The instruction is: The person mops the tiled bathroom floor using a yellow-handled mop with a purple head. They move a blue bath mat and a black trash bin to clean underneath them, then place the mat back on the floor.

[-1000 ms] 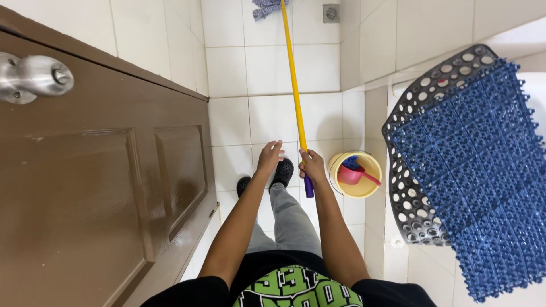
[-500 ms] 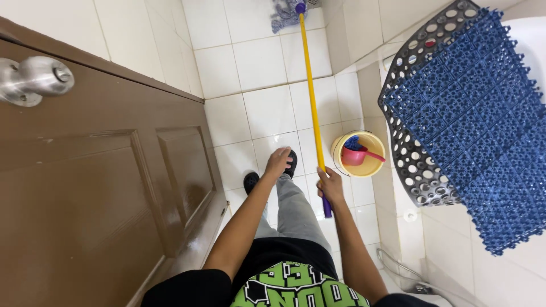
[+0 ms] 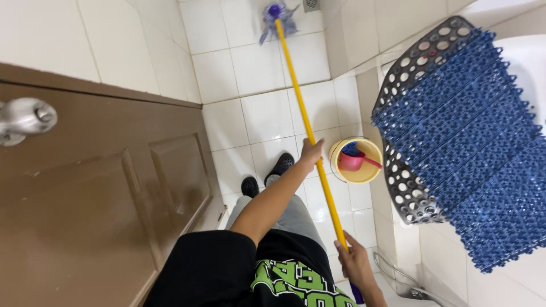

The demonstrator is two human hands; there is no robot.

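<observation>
I hold a mop with a long yellow handle point(image 3: 296, 91) in both hands. My left hand point(image 3: 310, 153) grips the handle about midway along it. My right hand point(image 3: 354, 260) grips it lower, near the purple end. The purple-and-white mop head point(image 3: 275, 18) rests on the white tiled floor point(image 3: 256, 113) far ahead, close to a floor drain point(image 3: 311, 4). My black shoes point(image 3: 267, 173) stand on the tiles below my arms.
A brown door point(image 3: 102, 199) with a silver knob point(image 3: 25, 118) stands open at my left. A yellow bucket point(image 3: 369, 173) holding a pink scoop sits beside the handle. Blue perforated mats point(image 3: 483, 148) lie stacked on a grey holed basket point(image 3: 406, 193) at the right.
The mop head slid farther away along the floor. My left hand closed on the handle and my right hand drew back towards my body.
</observation>
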